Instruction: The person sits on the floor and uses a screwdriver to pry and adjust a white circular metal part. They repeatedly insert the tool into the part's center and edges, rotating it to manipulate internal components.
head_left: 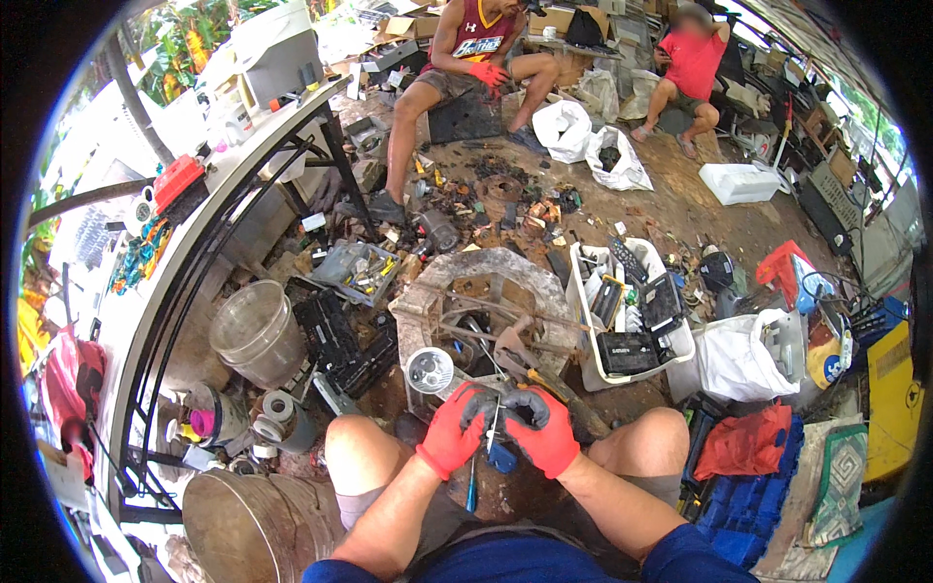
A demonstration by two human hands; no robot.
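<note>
Both my hands wear red gloves with dark palms and meet between my knees. My left hand (455,428) has its fingers curled in, and my right hand (544,432) is closed beside it. A thin pale strip (494,420) shows upright between them; I cannot make out what else the fingers hold. Below the gloves are a slim blue tool handle (472,492) and a rounded blue piece (501,459); whether either is held is unclear. Just beyond my left hand sits a round silver lamp reflector (430,370). A hammer-like tool (517,342) lies ahead.
Ahead is a worn ring-shaped block (428,291). A white bin (683,352) of black devices stands right of it. Buckets (255,335) and a long table (262,136) flank the left. Two people (476,58) sit at the back, among scattered scrap.
</note>
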